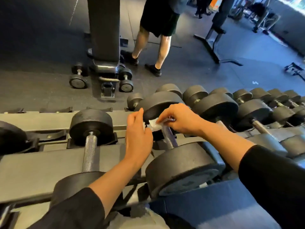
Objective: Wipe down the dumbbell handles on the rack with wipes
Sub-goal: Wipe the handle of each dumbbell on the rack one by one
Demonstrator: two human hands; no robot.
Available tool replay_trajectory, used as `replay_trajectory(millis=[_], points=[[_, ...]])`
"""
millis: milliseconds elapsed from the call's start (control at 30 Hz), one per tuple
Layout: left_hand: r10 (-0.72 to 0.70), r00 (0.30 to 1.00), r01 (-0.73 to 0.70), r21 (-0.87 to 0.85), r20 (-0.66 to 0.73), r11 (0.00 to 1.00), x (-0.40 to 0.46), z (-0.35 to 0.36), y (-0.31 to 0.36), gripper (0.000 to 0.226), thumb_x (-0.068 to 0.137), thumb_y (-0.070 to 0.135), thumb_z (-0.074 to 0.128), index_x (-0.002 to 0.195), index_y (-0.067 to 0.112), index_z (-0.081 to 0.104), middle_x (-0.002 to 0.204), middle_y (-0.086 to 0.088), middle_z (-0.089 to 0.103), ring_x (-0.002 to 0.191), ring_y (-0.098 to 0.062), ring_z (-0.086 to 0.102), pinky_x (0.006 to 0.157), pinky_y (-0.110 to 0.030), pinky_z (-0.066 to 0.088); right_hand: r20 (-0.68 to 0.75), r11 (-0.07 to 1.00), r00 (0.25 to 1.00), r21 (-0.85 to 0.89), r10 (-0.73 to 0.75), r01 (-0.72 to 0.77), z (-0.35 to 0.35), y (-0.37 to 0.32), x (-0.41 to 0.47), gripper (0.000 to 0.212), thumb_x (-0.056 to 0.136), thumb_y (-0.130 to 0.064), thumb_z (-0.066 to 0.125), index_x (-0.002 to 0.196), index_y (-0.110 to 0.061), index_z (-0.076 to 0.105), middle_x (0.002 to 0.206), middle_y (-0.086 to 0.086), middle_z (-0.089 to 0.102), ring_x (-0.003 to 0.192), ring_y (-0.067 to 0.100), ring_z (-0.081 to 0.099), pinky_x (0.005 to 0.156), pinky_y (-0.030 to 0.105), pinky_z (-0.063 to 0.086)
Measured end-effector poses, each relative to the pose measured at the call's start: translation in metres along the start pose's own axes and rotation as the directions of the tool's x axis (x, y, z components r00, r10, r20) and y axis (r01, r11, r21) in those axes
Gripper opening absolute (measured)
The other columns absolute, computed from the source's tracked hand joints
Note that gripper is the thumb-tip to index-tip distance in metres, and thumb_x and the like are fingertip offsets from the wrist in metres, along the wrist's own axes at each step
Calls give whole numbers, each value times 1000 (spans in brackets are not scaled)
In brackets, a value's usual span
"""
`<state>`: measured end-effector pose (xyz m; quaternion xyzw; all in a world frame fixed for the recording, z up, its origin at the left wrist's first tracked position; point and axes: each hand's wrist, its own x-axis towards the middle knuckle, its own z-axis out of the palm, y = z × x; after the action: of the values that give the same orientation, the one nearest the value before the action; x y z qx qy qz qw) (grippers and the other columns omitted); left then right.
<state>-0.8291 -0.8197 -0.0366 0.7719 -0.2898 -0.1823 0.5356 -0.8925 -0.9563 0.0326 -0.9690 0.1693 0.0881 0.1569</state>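
A white wipe [155, 125] sits over the far end of a dumbbell handle [170, 138] on the rack [33, 162]. My left hand [138, 138] pinches the wipe's left edge. On the other side, my right hand [179, 119] pinches the wipe against the handle. That dumbbell has large black heads, the near one [183, 169] and the far one [158, 103]. To the left lies another dumbbell with a bare knurled handle [90, 152].
A row of black dumbbells [254, 109] fills the rack to the right. Beyond the rack stand a bench [104, 38] with two dumbbells on the floor [78, 81] and a person's legs [153, 52]. A second bench frame [212, 43] is further right.
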Motion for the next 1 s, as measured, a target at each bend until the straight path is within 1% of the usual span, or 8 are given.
replay_trajectory(millis=[200,367,567,667,767,833,900,1000], points=[[-103,994,101,-32,-44,994,-18,16,-15,63,91,-7,45,148,16,28,153,1,24,139,-6,21,94,10,8,250,893,945,-344,-212,291,27,19,21,43,85,-11,61,124,-26,60,116,-4,62,87,8,36,69,22,33],[-113,994,112,-129,-2,985,-22,19,-22,66,94,-7,43,149,22,21,156,9,16,136,6,11,99,6,6,374,842,902,-398,-215,365,24,18,17,33,89,-15,53,117,-28,64,103,-9,63,88,13,34,72,25,37],[-152,988,157,-235,40,959,-23,22,-20,69,92,-10,41,149,22,19,151,20,5,135,8,7,96,9,8,521,999,852,18,-44,41,8,16,1,33,88,0,56,111,-19,69,117,-10,61,104,1,47,82,-4,32],[-165,986,169,-256,36,952,-24,24,-21,68,92,-9,42,149,21,21,153,19,6,136,8,8,95,9,8,609,958,791,258,-65,-120,-1,19,-14,32,86,3,58,104,-20,72,114,0,67,106,14,60,99,19,43],[-171,984,178,-268,48,947,-26,24,-22,69,92,-9,42,150,22,20,157,14,8,140,3,9,95,9,9,470,910,882,375,-24,-175,3,26,-21,32,87,1,58,101,-24,72,108,6,68,102,23,61,97,38,48],[-170,985,173,-273,34,946,-25,24,-21,70,92,-9,42,150,22,19,157,11,12,141,0,12,95,9,10,168,916,980,368,107,-163,7,34,-19,30,87,1,59,105,-21,70,111,-2,65,105,13,60,101,36,46],[-136,991,131,-255,-1,958,-23,22,-17,69,92,-8,43,149,23,21,155,11,19,139,2,16,98,7,11,-70,943,980,295,184,-156,10,41,-14,29,88,-2,60,111,-17,69,114,-3,64,106,8,57,102,34,45],[28,999,-34,-178,-34,983,-17,19,-13,62,90,-8,45,145,18,34,151,8,30,136,4,24,110,-9,19,-67,972,996,231,60,-43,19,46,-7,28,86,-7,64,112,-17,68,116,0,66,107,11,59,100,29,46]])
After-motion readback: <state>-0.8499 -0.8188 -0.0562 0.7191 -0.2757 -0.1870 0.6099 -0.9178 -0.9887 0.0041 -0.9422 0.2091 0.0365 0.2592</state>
